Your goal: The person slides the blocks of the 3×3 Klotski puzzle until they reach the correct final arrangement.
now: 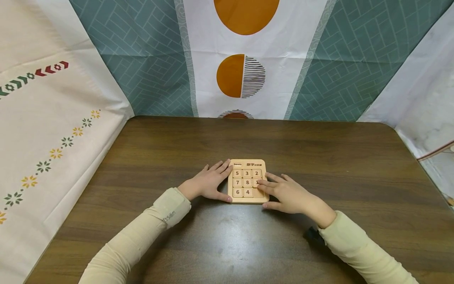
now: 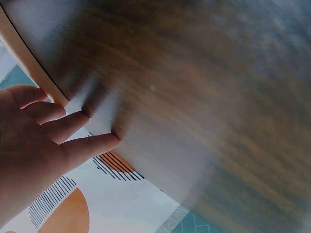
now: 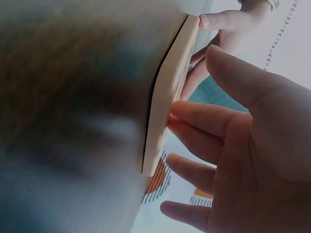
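Note:
A light wooden number-slide puzzle (image 1: 247,200) lies flat on the table. Its tiles read 5, 3, 2 on top, 7, 8, 1 in the middle and 6, 4 below, with a gap at bottom right. My left hand (image 1: 210,183) rests against the board's left edge, fingers stretched and thumb at the lower corner. From the right, my right hand (image 1: 292,196) reaches over the board, fingertips on the 1 tile (image 1: 254,182) and partly hiding it. Its thumb lies by the lower right corner. In the right wrist view the board (image 3: 167,92) appears edge-on below extended fingers.
The brown wooden table (image 1: 177,138) spreads around the board, with a light reflection in front. Behind it hangs a patterned cloth (image 1: 149,59); a white embroidered cloth (image 1: 71,173) hangs on the left. A small dark object (image 1: 313,234) shows under my right wrist.

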Demonstrator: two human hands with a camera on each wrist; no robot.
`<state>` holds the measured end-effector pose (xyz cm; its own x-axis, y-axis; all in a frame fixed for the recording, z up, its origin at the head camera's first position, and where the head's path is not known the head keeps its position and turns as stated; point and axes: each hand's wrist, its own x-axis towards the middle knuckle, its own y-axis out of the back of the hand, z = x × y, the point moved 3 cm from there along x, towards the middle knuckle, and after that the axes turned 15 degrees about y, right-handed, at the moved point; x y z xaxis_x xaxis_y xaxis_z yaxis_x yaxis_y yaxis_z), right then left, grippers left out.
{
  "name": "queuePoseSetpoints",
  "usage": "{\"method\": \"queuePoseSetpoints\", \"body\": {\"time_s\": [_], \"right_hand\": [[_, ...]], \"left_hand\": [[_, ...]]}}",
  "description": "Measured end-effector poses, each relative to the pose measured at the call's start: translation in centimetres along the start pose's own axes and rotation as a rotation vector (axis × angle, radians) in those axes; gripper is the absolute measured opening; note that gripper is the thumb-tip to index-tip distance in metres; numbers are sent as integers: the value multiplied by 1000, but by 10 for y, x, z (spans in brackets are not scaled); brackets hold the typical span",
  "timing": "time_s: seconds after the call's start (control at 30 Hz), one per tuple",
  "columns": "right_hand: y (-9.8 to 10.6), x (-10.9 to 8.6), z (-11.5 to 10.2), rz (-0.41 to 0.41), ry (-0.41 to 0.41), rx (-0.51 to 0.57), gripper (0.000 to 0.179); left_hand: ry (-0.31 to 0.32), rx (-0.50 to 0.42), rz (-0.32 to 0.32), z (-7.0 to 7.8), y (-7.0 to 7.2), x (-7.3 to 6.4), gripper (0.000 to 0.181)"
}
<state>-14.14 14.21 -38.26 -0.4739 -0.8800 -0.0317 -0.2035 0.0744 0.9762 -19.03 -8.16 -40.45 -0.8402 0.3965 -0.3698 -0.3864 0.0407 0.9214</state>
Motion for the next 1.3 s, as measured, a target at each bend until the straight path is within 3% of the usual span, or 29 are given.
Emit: {"method": "queuePoseSetpoints", "body": {"time_s": [0.2,0.47,0.67,1.3], "right_hand": [[1,1,-5,-6,-3,3,60],[-3,10,-21,-23,86,35,60],[-4,14,-26,-29,95,18,60],[-3,-10,-14,-34,50,54,58]], "left_hand": [[1,6,2,-1,-1,1,103],[2,6,8,-1,-1,1,103],[-3,10,9,0,-1,1,103],[-2,8,8,0,0,0,103]]}}
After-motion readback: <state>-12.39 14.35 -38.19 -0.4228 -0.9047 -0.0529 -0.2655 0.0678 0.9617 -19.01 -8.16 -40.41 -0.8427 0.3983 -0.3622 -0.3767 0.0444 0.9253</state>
